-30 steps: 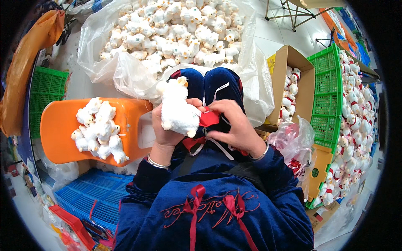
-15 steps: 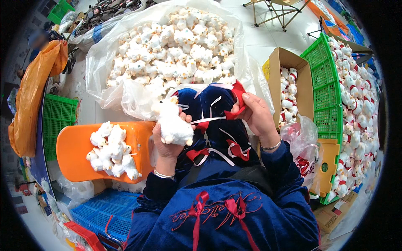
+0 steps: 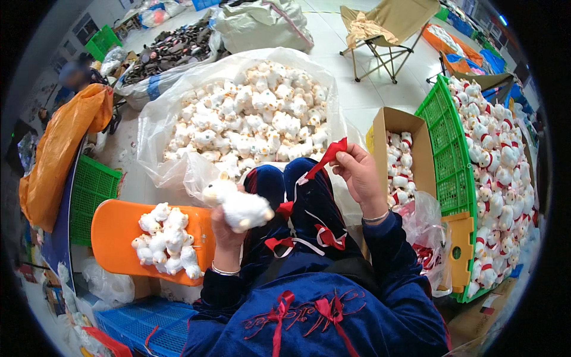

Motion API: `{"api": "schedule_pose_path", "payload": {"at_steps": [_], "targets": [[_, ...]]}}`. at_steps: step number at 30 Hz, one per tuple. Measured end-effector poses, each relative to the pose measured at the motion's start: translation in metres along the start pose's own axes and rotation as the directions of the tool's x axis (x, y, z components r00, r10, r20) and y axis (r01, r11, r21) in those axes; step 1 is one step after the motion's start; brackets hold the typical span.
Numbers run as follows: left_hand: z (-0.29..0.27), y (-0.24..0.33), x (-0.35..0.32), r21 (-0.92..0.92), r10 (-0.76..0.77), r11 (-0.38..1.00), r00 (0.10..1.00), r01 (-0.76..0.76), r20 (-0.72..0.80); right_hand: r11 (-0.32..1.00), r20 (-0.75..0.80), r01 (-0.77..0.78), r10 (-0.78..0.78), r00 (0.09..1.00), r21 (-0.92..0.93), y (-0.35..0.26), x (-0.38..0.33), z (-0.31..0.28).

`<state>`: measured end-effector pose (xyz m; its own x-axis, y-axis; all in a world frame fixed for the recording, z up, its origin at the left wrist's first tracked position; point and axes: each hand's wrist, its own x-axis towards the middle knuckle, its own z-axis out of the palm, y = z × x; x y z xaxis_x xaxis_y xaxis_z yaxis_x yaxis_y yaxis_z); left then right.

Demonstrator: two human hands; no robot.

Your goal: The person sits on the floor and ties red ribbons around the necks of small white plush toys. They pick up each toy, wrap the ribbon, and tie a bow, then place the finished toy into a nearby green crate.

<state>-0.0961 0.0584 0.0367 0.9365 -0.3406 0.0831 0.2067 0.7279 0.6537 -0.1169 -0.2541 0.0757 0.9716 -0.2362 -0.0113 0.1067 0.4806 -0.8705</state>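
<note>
A small white plush animal [image 3: 242,207] lies tilted in my left hand [image 3: 226,233], whose fingers are wrapped round its underside. My right hand [image 3: 360,177] pinches one end of a red scarf piece [image 3: 325,159] with a white ribbon, held up over my knees. Toy and scarf are apart. Across my lap in dark blue velvet trousers lie several more red pieces [image 3: 331,237] with white ribbons. Beside my left hand, an orange stool [image 3: 113,238] carries a small heap of white plush animals [image 3: 169,241].
Beyond my knees a large clear plastic bag [image 3: 156,143] holds many white plush toys. At right stand a cardboard box [image 3: 420,149], a green crate [image 3: 443,143] and a pile of red-scarfed plush toys [image 3: 499,178]. A blue crate [image 3: 148,318] sits at lower left.
The view has tilted upward. My right hand has lifted the red scarf piece, and the plush in my left hand has turned more sideways, away from the scarf.
</note>
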Motion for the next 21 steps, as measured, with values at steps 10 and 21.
{"api": "schedule_pose_path", "payload": {"at_steps": [10, 21], "targets": [[0.076, 0.041, -0.001, 0.682, -0.182, 0.73, 0.975, 0.049, 0.125, 0.992, 0.33, -0.076, 0.106, 0.938, -0.105, 0.0, -0.017, 0.073], [0.079, 0.058, -0.003, 0.68, 0.018, 0.713, 0.974, -0.169, 0.224, 0.999, 0.554, -0.033, 0.041, 0.831, -0.025, -0.016, -0.036, 0.101]]}}
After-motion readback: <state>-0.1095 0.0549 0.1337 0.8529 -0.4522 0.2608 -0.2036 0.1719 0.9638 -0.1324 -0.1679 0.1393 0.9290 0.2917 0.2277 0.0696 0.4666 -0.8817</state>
